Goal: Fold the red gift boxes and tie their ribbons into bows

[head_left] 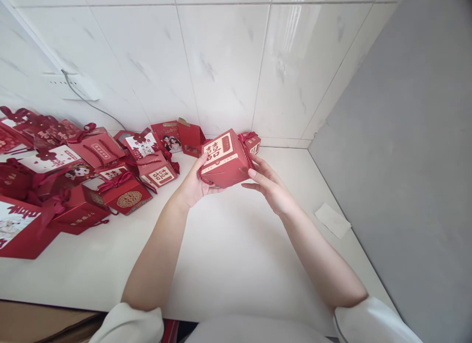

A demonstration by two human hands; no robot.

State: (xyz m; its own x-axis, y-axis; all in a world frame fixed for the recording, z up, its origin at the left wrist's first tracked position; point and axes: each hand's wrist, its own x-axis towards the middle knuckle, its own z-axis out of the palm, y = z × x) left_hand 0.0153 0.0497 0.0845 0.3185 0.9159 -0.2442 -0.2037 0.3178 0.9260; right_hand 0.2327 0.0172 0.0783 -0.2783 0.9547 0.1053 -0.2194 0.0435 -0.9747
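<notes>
A red gift box with cream panels, gold-red characters and twisted red cord handles is held tilted above the white table. My left hand grips its left side, thumb on the front and fingers beneath. At its right side, my right hand has its fingers apart, with fingertips at or close to the cord and the box's edge; whether they press on it I cannot tell. Partly hidden behind the held box stands a smaller red box with a ribbon bow.
Many red gift boxes with bows crowd the table's left side. A white tiled wall with a socket and cable rises behind. On the right are a grey panel and a white paper piece. Brown cardboard lies below the front edge.
</notes>
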